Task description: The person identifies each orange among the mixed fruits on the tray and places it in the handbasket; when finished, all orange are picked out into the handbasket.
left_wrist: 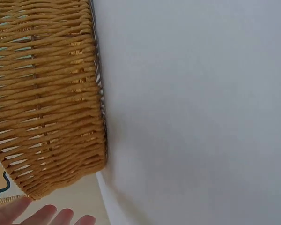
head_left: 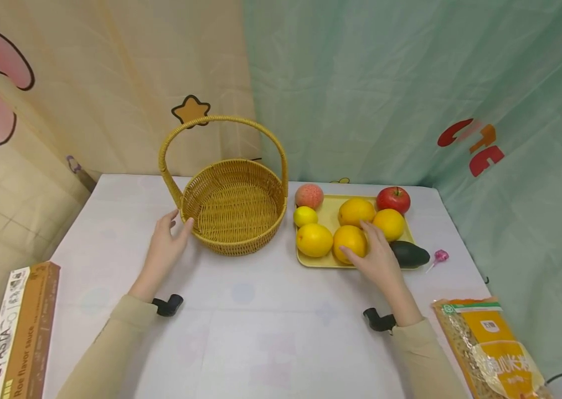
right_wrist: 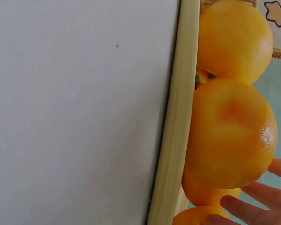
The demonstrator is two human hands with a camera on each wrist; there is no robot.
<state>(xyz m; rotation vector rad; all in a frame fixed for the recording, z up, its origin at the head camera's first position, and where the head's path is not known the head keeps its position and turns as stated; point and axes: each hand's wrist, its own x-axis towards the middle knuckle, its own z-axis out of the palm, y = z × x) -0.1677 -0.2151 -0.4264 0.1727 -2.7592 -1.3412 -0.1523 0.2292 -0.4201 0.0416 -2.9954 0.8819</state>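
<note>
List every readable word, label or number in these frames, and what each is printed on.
"PASTA" and "Roe flavor sauce": side of the brown cardboard box at the table's left edge.
Chinese characters beside "PASTA": too blurred to read.
Print on the yellow plastic packet: unreadable.
Red and orange shapes on the green curtain: indecipherable.

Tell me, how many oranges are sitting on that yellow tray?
4. One at the back middle, one at the right, one at the front left, and one under the right hand. None seems hidden.
</note>
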